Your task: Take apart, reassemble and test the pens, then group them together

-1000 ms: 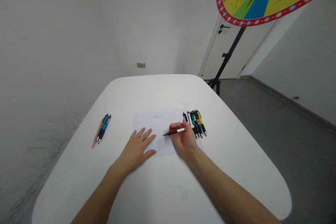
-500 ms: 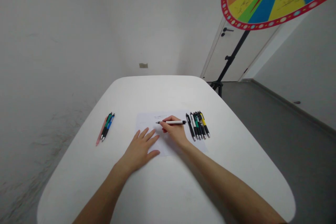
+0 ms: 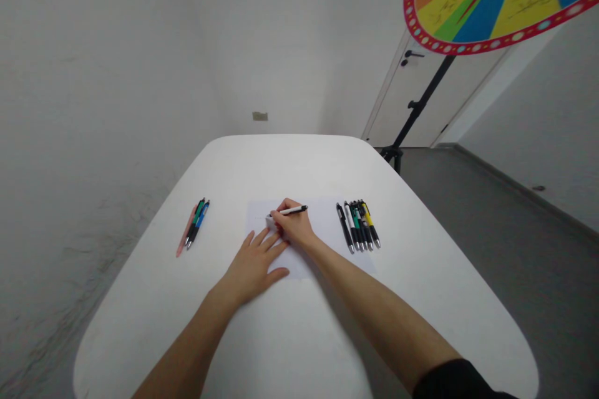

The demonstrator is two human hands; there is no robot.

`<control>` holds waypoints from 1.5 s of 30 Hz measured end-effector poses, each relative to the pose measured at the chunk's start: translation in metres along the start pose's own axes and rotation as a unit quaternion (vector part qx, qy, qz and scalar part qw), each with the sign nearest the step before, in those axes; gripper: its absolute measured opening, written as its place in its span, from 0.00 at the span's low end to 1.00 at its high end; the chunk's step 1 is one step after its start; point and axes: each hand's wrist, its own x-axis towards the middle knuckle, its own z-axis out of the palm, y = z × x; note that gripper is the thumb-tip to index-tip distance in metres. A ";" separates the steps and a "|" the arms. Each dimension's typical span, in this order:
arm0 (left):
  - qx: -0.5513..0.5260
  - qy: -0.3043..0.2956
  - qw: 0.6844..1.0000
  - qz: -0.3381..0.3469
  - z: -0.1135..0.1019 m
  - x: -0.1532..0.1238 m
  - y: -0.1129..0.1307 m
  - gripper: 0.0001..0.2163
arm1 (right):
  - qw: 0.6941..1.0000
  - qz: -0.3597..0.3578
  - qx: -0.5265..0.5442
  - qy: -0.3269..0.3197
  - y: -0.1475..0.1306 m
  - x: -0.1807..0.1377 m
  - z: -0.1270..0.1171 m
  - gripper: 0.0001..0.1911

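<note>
A white sheet of paper (image 3: 322, 215) lies on the white table (image 3: 281, 165). My left hand (image 3: 255, 265) rests flat on its lower left part with the fingers spread. Just above, my right hand (image 3: 294, 223) is closed round a white pen (image 3: 291, 211) with black ends. The pen slants, its tip down at the paper's left half. Faint marks show near the tip, too small to read. On the right edge of the paper several pens (image 3: 359, 226) lie side by side, with black, white, green and yellow barrels.
At the left lie a green pen (image 3: 194, 222), a blue pen (image 3: 200, 222) and a pinkish-red one (image 3: 183, 237). Beyond the table's right side stands a colourful prize wheel (image 3: 496, 6) on a black stand (image 3: 423, 100), before a white door (image 3: 397, 84). A wall (image 3: 281, 43) is behind.
My right hand has moved left with the pen, and the pen has tilted so its tip is down on the paper. My left hand stays flat. The view has shifted slightly.
</note>
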 end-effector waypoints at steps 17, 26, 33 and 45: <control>-0.022 0.015 1.000 0.006 0.001 -0.002 0.000 0.22 | 0.999 0.006 -0.038 0.002 -0.003 0.000 0.001 0.05; -0.022 0.008 1.000 0.001 0.001 -0.001 0.000 0.23 | 0.999 0.014 -0.039 -0.002 -0.004 0.002 0.001 0.05; -0.017 0.010 1.000 -0.002 -0.001 -0.001 0.001 0.23 | 0.999 0.010 -0.041 0.006 -0.003 0.001 0.001 0.06; 0.005 -0.006 1.000 -0.001 -0.001 0.000 0.001 0.24 | 0.993 -0.025 0.038 0.105 -0.002 -0.005 -0.006 0.12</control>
